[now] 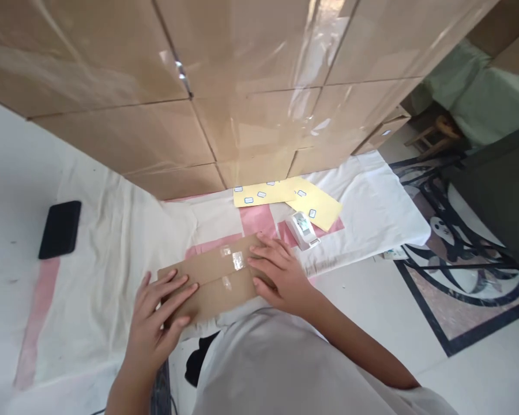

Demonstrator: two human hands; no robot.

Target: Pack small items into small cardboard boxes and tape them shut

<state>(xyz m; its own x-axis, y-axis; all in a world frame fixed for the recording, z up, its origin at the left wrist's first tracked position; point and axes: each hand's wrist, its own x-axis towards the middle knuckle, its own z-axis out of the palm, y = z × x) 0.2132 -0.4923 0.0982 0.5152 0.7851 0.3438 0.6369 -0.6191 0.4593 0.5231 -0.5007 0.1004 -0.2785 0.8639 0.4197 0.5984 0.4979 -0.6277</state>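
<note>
A small flat brown cardboard box (211, 276) lies on a white cloth (112, 259) in front of me, its seam closed with short strips of clear tape (237, 260). My left hand (155, 317) rests on the box's left end, fingers stretched flat over it. My right hand (279, 274) presses on the right end, fingers flat and pointing left toward the tape. Neither hand grips anything.
A tall stack of large cardboard cartons (225, 86) wrapped in clear film rises just behind the cloth. Two yellow label sheets (294, 199) and a small white tape dispenser (301, 230) lie right of centre. A black phone (60, 229) lies far left. Patterned floor (450, 276) lies right.
</note>
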